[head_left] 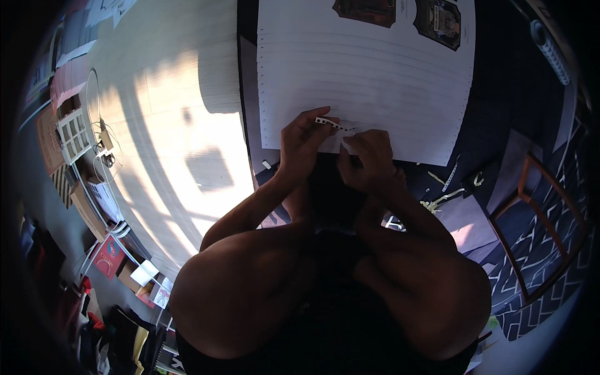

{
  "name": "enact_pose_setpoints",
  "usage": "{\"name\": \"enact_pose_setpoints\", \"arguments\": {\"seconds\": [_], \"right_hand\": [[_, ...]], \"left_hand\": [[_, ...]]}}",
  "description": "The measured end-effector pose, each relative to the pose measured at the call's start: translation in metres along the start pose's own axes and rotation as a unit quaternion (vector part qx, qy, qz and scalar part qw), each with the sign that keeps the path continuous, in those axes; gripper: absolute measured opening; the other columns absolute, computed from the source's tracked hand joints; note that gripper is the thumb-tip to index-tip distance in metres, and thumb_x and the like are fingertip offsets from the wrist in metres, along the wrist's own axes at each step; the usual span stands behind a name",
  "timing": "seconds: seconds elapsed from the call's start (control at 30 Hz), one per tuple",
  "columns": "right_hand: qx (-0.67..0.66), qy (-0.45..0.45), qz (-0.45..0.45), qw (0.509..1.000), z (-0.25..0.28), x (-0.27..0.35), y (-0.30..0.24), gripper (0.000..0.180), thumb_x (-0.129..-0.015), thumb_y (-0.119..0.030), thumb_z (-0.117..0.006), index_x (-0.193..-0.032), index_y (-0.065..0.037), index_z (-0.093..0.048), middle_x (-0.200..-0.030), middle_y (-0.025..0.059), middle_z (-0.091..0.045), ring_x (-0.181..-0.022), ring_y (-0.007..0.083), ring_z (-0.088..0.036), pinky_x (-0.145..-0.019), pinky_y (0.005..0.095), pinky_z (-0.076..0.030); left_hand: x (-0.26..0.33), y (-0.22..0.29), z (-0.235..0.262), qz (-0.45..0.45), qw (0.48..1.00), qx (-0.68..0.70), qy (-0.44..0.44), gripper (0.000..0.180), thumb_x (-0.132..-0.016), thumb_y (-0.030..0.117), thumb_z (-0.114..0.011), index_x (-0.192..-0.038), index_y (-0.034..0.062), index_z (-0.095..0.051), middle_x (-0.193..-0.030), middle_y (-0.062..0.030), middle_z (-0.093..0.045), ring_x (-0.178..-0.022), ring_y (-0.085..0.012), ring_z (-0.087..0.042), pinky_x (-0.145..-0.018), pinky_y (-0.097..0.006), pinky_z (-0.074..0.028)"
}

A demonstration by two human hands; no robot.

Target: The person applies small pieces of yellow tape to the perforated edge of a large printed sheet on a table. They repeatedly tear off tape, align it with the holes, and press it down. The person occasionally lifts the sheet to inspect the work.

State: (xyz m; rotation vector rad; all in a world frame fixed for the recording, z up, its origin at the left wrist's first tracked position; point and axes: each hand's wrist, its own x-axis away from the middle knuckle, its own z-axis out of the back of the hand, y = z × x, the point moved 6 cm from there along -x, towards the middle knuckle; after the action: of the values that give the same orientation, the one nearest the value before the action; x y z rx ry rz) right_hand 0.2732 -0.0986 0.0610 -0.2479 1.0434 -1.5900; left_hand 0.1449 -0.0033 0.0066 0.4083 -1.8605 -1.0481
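Between the thumb and fingertips of my left hand [302, 139] I pinch one end of a narrow white perforated strip [331, 123], a row of small dark holes running along it. The strip lies almost level, just above the near edge of the large white sheet [362, 69], and runs rightward toward my right hand [369, 156]. That hand is curled, its fingertips drawn together at the strip's far end; whether they clamp the strip itself or only touch the paper beside it I cannot tell, the spot being in shadow. Holding it at both ends would keep so thin a piece taut and straight, which seems the reason for the two-handed hold.

The sheet carries a matching column of punched holes down its left margin and faint ruled lines across it; two dark printed pictures [400, 15] sit at its far edge. It rests on a dark cloth [519, 94], against which pale offcuts [447, 187] show plainly to my right. My forearms come up from below, elbows bent wide. To my left lies sunlit pale flooring [175, 112], with cables and boxes [94, 206] along its edge.
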Motion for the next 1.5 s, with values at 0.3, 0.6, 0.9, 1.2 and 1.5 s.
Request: {"name": "enact_pose_setpoints", "arguments": {"seconds": [0.3,0.6,0.9,1.2,1.5], "right_hand": [[-0.18,-0.129,-0.188,0.957,0.009,-0.025,0.024,0.02,-0.084,-0.003,-0.071,-0.103,-0.003,-0.069,-0.094,0.0117,-0.063,-0.089,0.0295,-0.064,-0.078,0.0395,-0.052],[-0.17,-0.187,-0.174,0.952,0.0,-0.016,0.032,0.015,-0.085,-0.008,-0.073,-0.099,-0.005,-0.07,-0.094,0.0089,-0.063,-0.089,0.0267,-0.064,-0.076,0.0374,-0.053],[-0.35,-0.121,-0.376,0.849,-0.01,0.002,0.057,0.016,-0.091,-0.01,-0.071,-0.106,-0.002,-0.07,-0.102,0.0059,-0.069,-0.091,0.0158,-0.065,-0.082,0.033,-0.054],[-0.392,-0.21,-0.494,0.747,-0.017,0.056,0.053,0.02,-0.097,-0.008,-0.066,-0.113,0.005,-0.067,-0.096,0.0097,-0.074,-0.086,0.014,-0.069,-0.08,0.0274,-0.056],[-0.389,-0.165,-0.476,0.771,-0.012,0.06,0.055,0.016,-0.098,-0.004,-0.062,-0.11,0.006,-0.067,-0.094,0.0118,-0.073,-0.084,0.0145,-0.069,-0.079,0.028,-0.056]], "left_hand": [[0.012,0.022,-0.016,-0.068,0.968,-0.222,-0.095,0.058,-0.093,-0.001,-0.062,-0.146,0.0012,-0.038,-0.102,-0.0154,-0.073,-0.104,-0.0238,-0.072,-0.093,-0.039,-0.056],[0.014,0.026,-0.028,-0.124,0.938,-0.291,-0.144,0.061,-0.089,-0.001,-0.064,-0.145,0.0013,-0.041,-0.1,-0.0157,-0.072,-0.101,-0.0273,-0.073,-0.095,-0.042,-0.056],[0.008,0.004,-0.023,-0.007,0.976,-0.178,-0.126,0.046,-0.092,0.001,-0.07,-0.133,-0.0037,-0.05,-0.092,-0.0114,-0.073,-0.09,-0.0175,-0.073,-0.085,-0.033,-0.06],[-0.008,0.007,0.005,0.025,0.997,-0.055,0.048,0.052,-0.091,0.004,-0.075,-0.131,-0.0127,-0.047,-0.09,-0.0144,-0.073,-0.091,-0.0193,-0.073,-0.084,-0.031,-0.062],[-0.007,0.002,0.007,0.004,0.998,-0.022,0.066,0.052,-0.091,0.003,-0.074,-0.131,-0.0141,-0.045,-0.089,-0.016,-0.071,-0.088,-0.0206,-0.073,-0.082,-0.03,-0.063]]}}
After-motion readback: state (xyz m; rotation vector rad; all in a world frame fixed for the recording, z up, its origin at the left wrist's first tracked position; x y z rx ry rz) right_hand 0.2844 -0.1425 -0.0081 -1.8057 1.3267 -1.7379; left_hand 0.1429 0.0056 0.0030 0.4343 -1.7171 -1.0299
